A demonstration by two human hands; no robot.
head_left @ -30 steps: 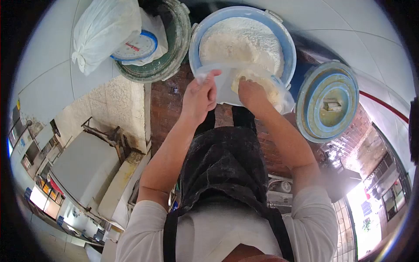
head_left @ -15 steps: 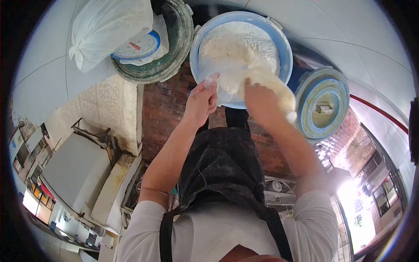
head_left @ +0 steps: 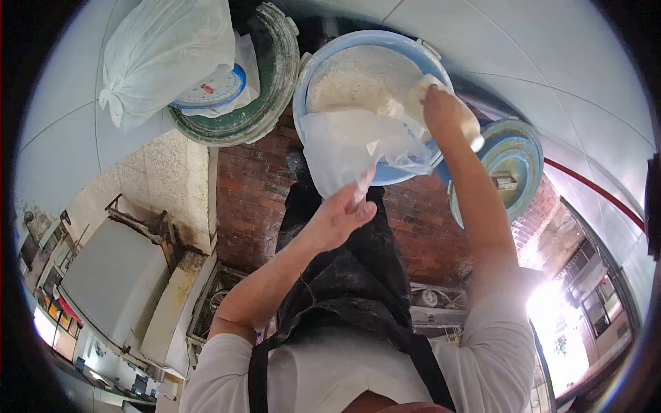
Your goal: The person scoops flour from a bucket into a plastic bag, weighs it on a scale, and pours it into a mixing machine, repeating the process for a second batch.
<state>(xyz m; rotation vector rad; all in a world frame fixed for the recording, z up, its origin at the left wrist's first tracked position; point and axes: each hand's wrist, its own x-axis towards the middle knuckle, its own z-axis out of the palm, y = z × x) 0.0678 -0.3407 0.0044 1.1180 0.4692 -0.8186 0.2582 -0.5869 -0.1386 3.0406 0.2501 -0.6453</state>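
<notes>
A blue tub (head_left: pixel 301 86) holds white, flour-like powder (head_left: pixel 358 76). My left hand (head_left: pixel 344 217) is closed on the edge of a translucent plastic bag (head_left: pixel 344 148), just below the tub's near rim. The bag spreads across the near part of the tub, its mouth toward the right. My right hand (head_left: pixel 444 113) grips a cream-coloured plastic scoop (head_left: pixel 465 124) over the tub's right side. The scoop looks like a cut jug, with a white cap at its lower end. Its front part lies by the powder, partly hidden by my hand.
To the left, a green lidded bin (head_left: pixel 275 89) carries a dial scale (head_left: pixel 220 91) with a tied white bag (head_left: pixel 172 55) on it. At right stands a barrel with a blue lid (head_left: pixel 527 158). Brick floor (head_left: pixel 248 186) lies beneath, and a pale wall (head_left: pixel 189 165) is at left.
My left hand has come down toward me, drawing the bag over the tub's near rim. My right hand has moved up and right with the scoop.
</notes>
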